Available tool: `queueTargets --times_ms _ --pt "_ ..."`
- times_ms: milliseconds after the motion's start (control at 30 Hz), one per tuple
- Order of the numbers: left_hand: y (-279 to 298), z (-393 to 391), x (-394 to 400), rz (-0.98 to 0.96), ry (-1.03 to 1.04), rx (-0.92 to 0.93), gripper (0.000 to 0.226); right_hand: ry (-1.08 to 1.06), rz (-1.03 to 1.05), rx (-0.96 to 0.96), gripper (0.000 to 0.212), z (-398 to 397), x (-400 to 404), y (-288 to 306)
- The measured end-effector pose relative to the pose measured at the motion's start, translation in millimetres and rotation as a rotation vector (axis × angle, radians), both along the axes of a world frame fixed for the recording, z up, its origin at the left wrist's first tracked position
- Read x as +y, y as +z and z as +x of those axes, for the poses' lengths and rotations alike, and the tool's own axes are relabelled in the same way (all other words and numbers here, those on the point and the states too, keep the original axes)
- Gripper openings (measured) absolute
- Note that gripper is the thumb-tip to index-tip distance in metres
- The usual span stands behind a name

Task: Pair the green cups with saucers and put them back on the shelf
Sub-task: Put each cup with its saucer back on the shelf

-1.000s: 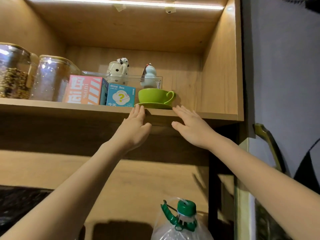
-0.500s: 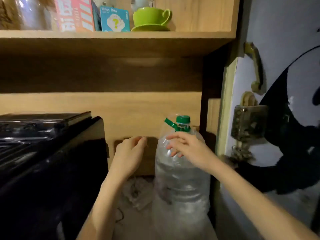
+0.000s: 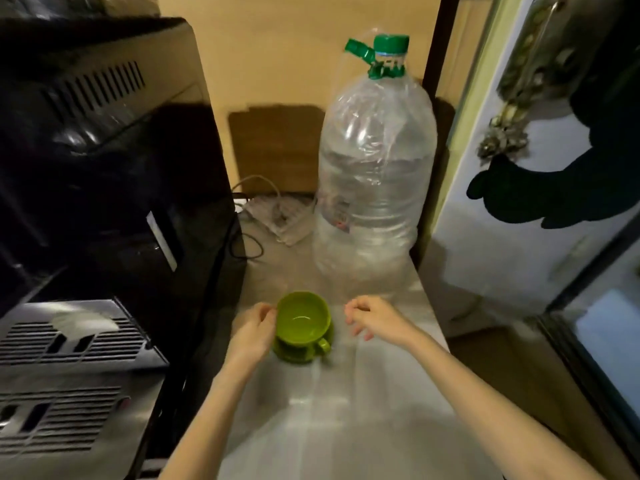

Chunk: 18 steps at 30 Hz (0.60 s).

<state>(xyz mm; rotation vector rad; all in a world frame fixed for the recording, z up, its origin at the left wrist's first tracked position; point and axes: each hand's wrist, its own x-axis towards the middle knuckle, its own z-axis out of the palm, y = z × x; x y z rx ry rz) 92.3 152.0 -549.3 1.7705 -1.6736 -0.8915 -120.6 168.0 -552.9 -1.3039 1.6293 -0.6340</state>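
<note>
A green cup (image 3: 303,318) stands upright on a green saucer (image 3: 287,355) on the pale counter (image 3: 346,403), its handle turned toward me and to the right. My left hand (image 3: 254,332) rests against the left side of the cup and saucer, with the fingertips at the rim. Whether it grips them is hidden. My right hand (image 3: 375,318) hovers a short way to the right of the cup, fingers loosely curled, holding nothing. The shelf is out of view.
A large plastic-wrapped water bottle (image 3: 374,168) with a green cap stands behind the cup. A black appliance (image 3: 104,150) with a metal grille tray (image 3: 69,330) fills the left side. Cables and a power strip (image 3: 277,216) lie at the back. A white door (image 3: 502,237) is at right.
My view has dropped from the shelf to the counter. Both hands came down from the shelf edge, past the bottle, to either side of a second green cup on its saucer.
</note>
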Motion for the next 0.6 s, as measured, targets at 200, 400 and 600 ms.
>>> queueTargets --times_ms 200,400,600 --pt "-59 5 8 0.273 0.198 0.143 0.027 -0.193 0.150 -0.140 0.017 9 3 -40" --pt "-80 0 0 0.383 0.300 0.446 0.025 -0.271 0.237 -0.289 0.009 16 -5 -64" --pt "-78 4 -7 0.451 0.327 0.563 0.017 -0.297 0.252 -0.356 0.022 24 -20 -76"
